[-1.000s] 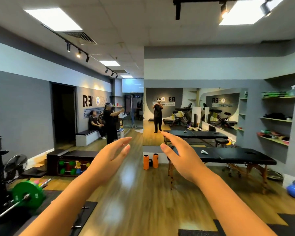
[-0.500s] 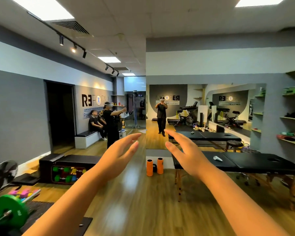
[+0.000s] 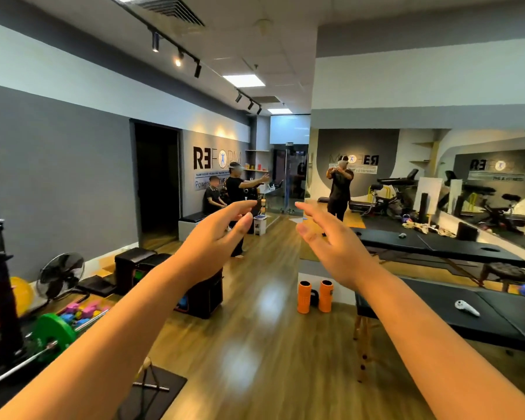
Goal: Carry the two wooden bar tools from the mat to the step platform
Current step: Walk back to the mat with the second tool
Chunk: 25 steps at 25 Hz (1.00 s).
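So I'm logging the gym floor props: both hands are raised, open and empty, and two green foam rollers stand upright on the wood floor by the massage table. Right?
Nearly. The head view shows the left hand and right hand raised, open and empty, but the two foam rollers standing upright on the wood floor by the massage table are orange, not green.

The room is brightly and evenly lit by ceiling panels (image 3: 243, 80) and track spotlights (image 3: 179, 60), one of which flares. Soft glare patches lie on the wood floor (image 3: 264, 301). Wide-angle distortion bends walls and ceiling lines toward the edges. The weights (image 3: 82, 310) at left are smeared by motion blur, and distant people look soft. Shadows are faint.
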Motion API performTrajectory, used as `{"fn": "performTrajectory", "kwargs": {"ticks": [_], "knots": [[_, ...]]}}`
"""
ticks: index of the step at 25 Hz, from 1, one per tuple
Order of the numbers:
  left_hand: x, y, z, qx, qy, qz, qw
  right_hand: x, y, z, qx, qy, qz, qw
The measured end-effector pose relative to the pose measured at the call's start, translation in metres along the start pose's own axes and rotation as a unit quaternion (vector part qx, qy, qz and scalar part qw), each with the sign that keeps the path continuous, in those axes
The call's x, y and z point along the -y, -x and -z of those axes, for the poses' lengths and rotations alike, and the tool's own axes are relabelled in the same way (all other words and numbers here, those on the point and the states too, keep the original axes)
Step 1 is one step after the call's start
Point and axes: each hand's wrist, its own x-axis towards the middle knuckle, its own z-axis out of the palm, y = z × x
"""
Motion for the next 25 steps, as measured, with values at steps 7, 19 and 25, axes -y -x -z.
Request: {"fn": "performTrajectory", "kwargs": {"ticks": [7, 19, 25], "knots": [[0.142, -0.119, -0.036, -0.009, -0.021, 0.016, 1.000, -0.106, -0.140, -0.089, 0.021, -0.026, 0.009, 0.999], [0.361, -0.264, -0.077, -0.009, -0.077, 0.081, 0.994, -0.270, -0.368, -0.252, 0.063, -0.121, 0.033, 0.990], [0.458, -0.316, -0.088, -0.072, -0.123, 0.162, 0.977, -0.329, -0.489, -0.344, 0.145, -0.166, 0.101, 0.970]]}}
